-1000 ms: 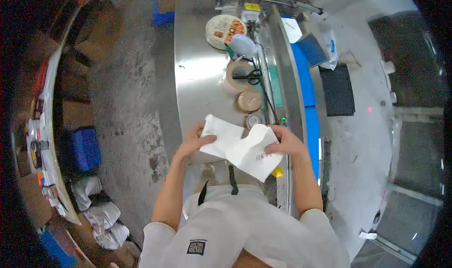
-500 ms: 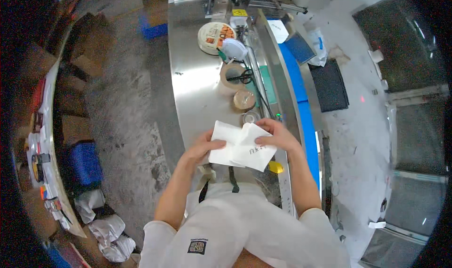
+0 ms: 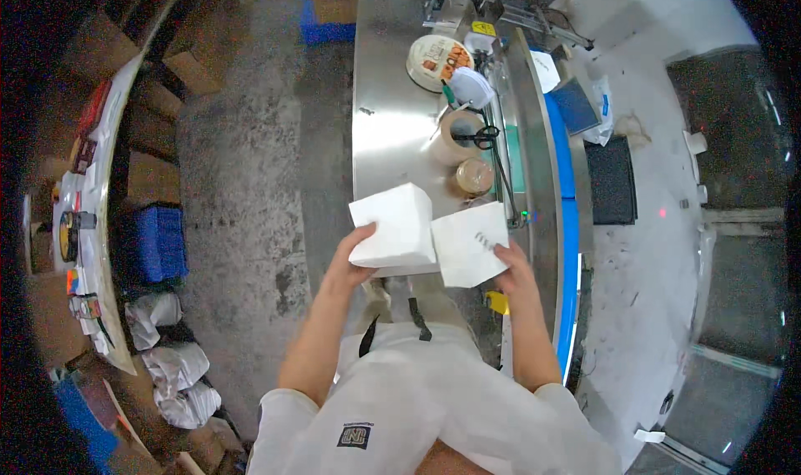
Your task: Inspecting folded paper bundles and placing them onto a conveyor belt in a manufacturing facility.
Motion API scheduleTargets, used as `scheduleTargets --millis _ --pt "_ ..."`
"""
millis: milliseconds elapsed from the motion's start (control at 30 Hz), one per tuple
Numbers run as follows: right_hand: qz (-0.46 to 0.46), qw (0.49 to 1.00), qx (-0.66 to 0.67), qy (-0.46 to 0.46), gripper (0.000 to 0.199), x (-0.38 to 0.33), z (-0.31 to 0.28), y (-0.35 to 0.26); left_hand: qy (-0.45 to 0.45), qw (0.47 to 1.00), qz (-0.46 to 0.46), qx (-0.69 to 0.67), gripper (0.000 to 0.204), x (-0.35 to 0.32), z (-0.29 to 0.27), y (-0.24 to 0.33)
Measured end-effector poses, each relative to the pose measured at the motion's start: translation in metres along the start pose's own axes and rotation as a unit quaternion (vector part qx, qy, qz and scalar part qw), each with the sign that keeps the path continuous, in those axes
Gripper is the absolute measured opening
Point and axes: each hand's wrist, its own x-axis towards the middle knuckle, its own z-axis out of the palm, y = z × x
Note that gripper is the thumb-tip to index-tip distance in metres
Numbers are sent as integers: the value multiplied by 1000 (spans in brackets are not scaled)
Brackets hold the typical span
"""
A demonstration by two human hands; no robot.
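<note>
So we had both hands busy at the near end of the metal table point(image 3: 380, 145). Our left hand point(image 3: 350, 254) was gripping a boxy white paper block point(image 3: 392, 225) by its left edge, thumb on top, the other fingers mostly hidden. Our right hand point(image 3: 516, 271) was pinching a flatter white paper piece point(image 3: 467, 241) by its right side, thumb near some dark print. Both papers were held up in front of us, edges meeting or nearly so; we couldn't tell if they were joined.

Just beyond the flatter piece we had a small tape roll point(image 3: 475, 176) on the table, then a bigger roll point(image 3: 445, 148) with black scissors point(image 3: 486, 137) lying across it. Farther up was a round tub point(image 3: 430, 62) with orange on top. Below our right hand we spotted something yellow point(image 3: 497, 302), and off left on the floor, a blue crate point(image 3: 160, 243).
</note>
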Motion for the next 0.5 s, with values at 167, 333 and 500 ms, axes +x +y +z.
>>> scheduleTargets --millis 167,333,500 --pt "-67 997 7 43 47 -30 -24 -27 -58 991 36 -119 47 4 19 5" --pt "-80 987 27 136 45 -76 -20 -36 -90 986 32 -140 44 4 60 -2" --pt "-119 985 52 117 46 -104 -52 -30 -131 989 -4 -75 44 7 89 -22"
